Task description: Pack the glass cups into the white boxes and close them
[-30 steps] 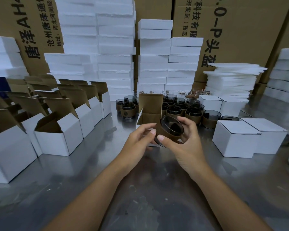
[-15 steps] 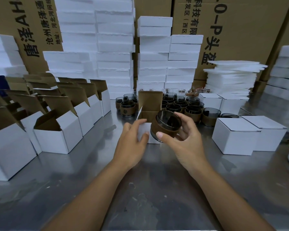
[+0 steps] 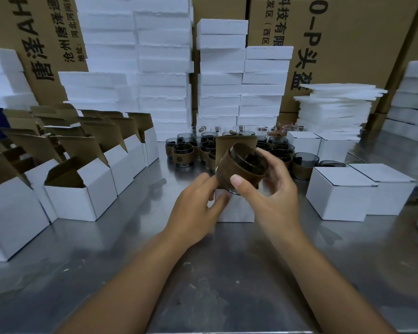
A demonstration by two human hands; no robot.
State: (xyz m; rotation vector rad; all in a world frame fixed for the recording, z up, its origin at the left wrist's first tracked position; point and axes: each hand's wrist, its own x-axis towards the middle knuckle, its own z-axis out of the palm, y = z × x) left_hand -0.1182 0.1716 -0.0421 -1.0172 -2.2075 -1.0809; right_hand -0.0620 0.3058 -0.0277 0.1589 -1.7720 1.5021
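Note:
My right hand (image 3: 273, 201) grips a glass cup (image 3: 243, 168) with a brown sleeve, tilted, its mouth facing up and right, just above an open white box (image 3: 239, 210) in the middle of the steel table. The box's brown lid flap (image 3: 234, 144) stands upright behind the cup. My left hand (image 3: 196, 208) holds the box's left front corner, fingers on its left wall and thumb across its front. Behind the box stands a cluster of several more sleeved glass cups (image 3: 182, 155).
Rows of open white boxes (image 3: 80, 196) with raised flaps line the left. Closed white boxes (image 3: 340, 191) sit at the right. Stacks of white foam (image 3: 162, 68) and thin foam sheets (image 3: 336, 109) stand in front of large cardboard cartons (image 3: 362, 44).
The right hand has lifted the cup and turned its mouth upward over the box. The left hand left the cup and took hold of the box's left corner.

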